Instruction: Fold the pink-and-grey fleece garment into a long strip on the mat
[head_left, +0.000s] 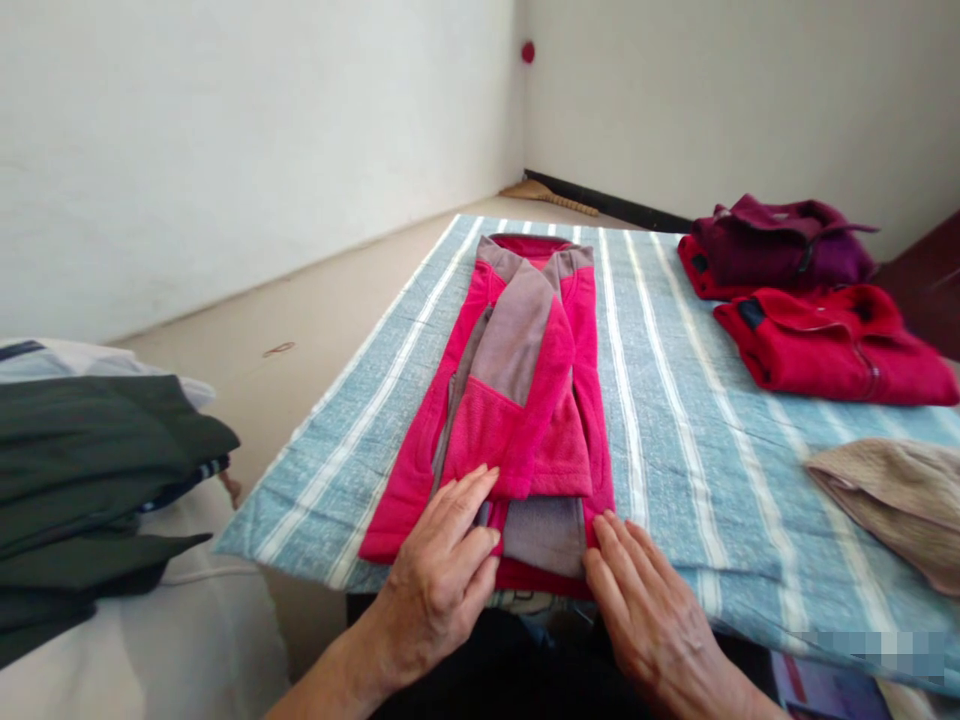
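Note:
A pink and grey fleece jacket [555, 400] lies lengthwise before me, its sides folded inward and its collar at the far end. One sleeve runs down over its front, with the pink lower part near my hands. My left hand [442, 560] rests on the lower left part of the jacket, its fingers stretched over the fabric beside the sleeve. On the lower right edge lies my right hand [645, 590], palm down with fingers extended. Both hands are open and touch the jacket without gripping it.
A blue striped cloth [667, 440] covers the table. At the right are a folded red jacket [832, 345], a folded purple jacket [780, 245] and a beige knitted item [900, 500]. Dark green clothing [82, 470] is piled on the left. White walls stand behind.

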